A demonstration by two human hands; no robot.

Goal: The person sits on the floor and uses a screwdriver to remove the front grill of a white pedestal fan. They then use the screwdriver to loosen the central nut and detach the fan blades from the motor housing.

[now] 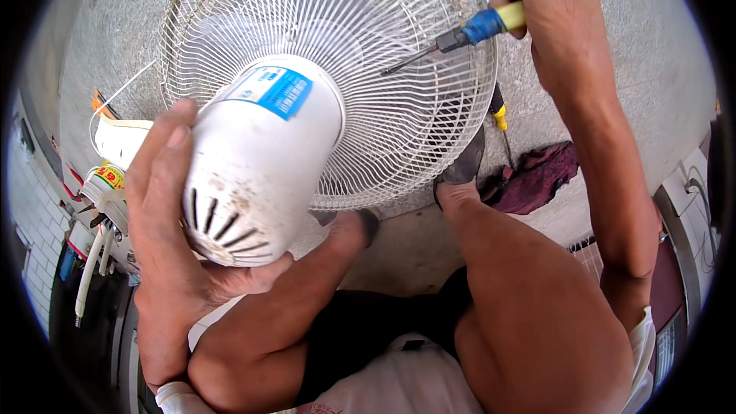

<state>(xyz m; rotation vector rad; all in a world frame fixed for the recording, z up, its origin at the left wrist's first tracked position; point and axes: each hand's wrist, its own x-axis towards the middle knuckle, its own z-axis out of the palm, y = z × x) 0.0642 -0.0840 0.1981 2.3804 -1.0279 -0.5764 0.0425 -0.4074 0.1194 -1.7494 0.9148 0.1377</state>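
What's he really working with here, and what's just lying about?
In use: white fan motor housing in left hand; wire fan guard; blue-and-yellow screwdriver in right hand.
Lying about: second screwdriver; dark red rag.

- We see a blue-and-white rectangular label [272, 90] on the white motor housing [257, 161], just right of our left hand [165, 207].
- A small yellow-and-red label [110, 177] sits left of that hand.

You have the white plastic fan motor housing [261, 161], dusty at its vent slots, tilted toward you with its round white wire grille [345, 54] behind. The blue-and-yellow-handled screwdriver [468, 31] points its metal tip into this grille.
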